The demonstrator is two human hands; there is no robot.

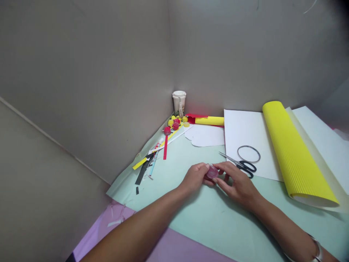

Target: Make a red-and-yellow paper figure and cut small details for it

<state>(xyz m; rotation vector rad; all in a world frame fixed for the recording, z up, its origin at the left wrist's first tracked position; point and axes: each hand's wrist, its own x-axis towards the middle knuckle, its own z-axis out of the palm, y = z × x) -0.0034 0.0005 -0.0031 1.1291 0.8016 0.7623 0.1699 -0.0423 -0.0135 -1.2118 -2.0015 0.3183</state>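
Near the middle of the pale green sheet, a small round pink disc [212,172] is held up between both hands. My left hand [196,177] pinches its left edge with the thumb on top. From the other side, the fingertips and thumb of my right hand [235,182] close on its right edge. Faint rings show on the disc's face; what it is made of I cannot tell. Scissors [239,164] with black handles lie just beyond my right hand, points to the left. A thin grey ring [248,154] rests beside them on a white sheet [242,133].
A big yellow corrugated roll [298,153] lies at right. In the corner stands a lidded paper cup [179,102], with red and yellow round pieces [174,123] before it. Paper strips [144,169] are scattered at left. A smaller yellow roll [209,120] lies along the back wall.
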